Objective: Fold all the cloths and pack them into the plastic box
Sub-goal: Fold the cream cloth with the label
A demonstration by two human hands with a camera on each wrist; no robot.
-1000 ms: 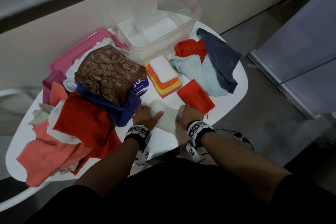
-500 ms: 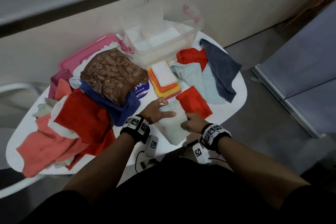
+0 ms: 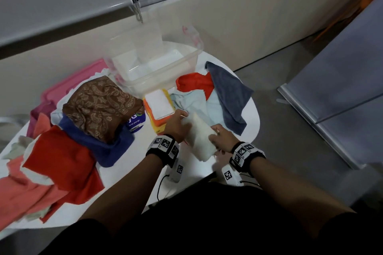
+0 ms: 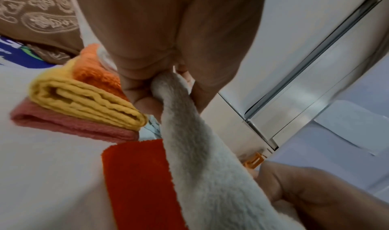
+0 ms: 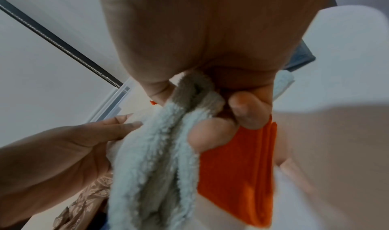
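Observation:
I hold a folded pale fluffy cloth [image 3: 202, 138] off the white table [image 3: 143, 151]. My left hand [image 3: 180, 123] pinches its far end [image 4: 168, 87]. The near end is gripped by my right hand [image 3: 219, 138], fingers curled round the layers [image 5: 195, 90]. Under the cloth lies a folded red cloth [image 4: 136, 183], hidden in the head view. A stack of folded cloths [image 3: 159, 105], white on orange, yellow and pink, sits just beyond my left hand. The clear plastic box [image 3: 194, 56] stands behind the stack and looks to hold no cloths.
At left is a heap of unfolded cloths: brown paisley [image 3: 99, 105], blue [image 3: 103, 147], red [image 3: 60, 159], coral [image 3: 18, 190]. A pink lid [image 3: 70, 89] lies behind it. At right lie orange-red [image 3: 194, 83], light blue [image 3: 192, 101] and dark grey-blue [image 3: 228, 97] cloths. The table edge is near my right wrist.
The pale cloth lay flat on the table under both hands; now both hands grip its ends and have lifted it, carrying it forward and right over the red cloth.

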